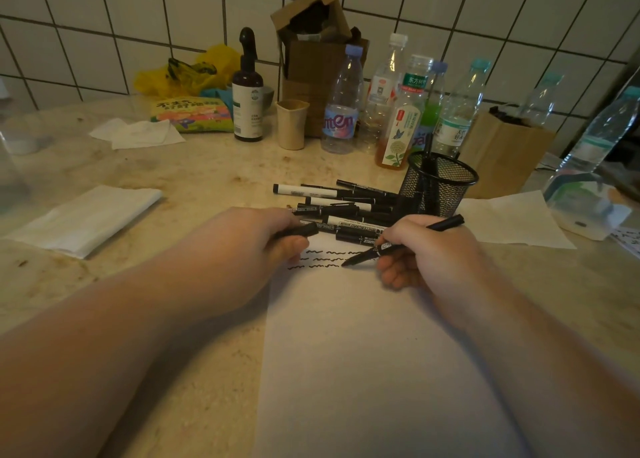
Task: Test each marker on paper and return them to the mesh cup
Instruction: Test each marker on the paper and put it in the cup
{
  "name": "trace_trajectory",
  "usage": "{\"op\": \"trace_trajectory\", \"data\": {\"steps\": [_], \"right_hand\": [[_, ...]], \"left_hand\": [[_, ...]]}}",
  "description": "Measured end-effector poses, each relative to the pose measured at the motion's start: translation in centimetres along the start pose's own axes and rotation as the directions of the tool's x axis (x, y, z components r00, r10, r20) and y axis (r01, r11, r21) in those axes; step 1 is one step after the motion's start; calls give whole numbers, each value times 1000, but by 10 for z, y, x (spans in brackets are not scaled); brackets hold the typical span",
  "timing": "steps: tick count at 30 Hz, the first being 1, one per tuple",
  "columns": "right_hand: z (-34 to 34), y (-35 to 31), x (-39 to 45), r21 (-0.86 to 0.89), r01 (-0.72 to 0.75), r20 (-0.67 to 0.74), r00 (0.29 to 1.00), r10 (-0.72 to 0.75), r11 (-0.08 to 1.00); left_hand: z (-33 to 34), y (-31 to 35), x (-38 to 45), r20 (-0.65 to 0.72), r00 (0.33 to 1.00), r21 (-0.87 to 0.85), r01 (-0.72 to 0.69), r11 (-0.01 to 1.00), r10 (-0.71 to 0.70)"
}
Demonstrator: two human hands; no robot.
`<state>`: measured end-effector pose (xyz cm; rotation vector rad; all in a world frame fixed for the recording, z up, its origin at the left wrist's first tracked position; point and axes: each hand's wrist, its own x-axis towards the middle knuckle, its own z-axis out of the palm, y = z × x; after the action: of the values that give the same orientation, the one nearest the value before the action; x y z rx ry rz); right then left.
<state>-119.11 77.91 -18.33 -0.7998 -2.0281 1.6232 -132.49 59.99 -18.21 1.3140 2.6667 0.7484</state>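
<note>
A white sheet of paper (363,353) lies on the counter in front of me, with several black squiggle lines (322,259) near its top edge. My right hand (426,249) grips an uncapped black marker (367,256), its tip touching the paper at the end of the lowest squiggle line. My left hand (263,239) holds a black marker cap (301,230) at the paper's top left corner. Several black and white markers (339,204) lie in a pile just beyond the paper. A black mesh cup (438,184) stands to the right of the pile with a marker standing in it.
Plastic bottles (341,111), a dark pump bottle (247,90), a beige cup (291,123) and cardboard boxes (311,52) line the tiled back wall. White tissues (90,218) lie left and right (516,218) on the marble counter. A snack packet (190,113) lies at the back left.
</note>
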Motion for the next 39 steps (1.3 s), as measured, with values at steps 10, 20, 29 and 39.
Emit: {"op": "trace_trajectory", "data": {"steps": [10,20,29,39], "right_hand": [[-1,1,3,-12,-14,-38,999,14,1000],[-3,0,4,35,-65,-107,992,69,997],[-3,-8,-2,373,5,34,999,-20,928],[-1,-9,-5,438,2,147,986,-73,899]], "left_hand": [[0,1,1,6,1000,16,9,1000,-9],[-2,3,0,20,999,50,26,998,-27],[-2,2,-1,24,1000,40,2,999,-3],[-1,1,-2,20,999,-16,-35,999,36]]}}
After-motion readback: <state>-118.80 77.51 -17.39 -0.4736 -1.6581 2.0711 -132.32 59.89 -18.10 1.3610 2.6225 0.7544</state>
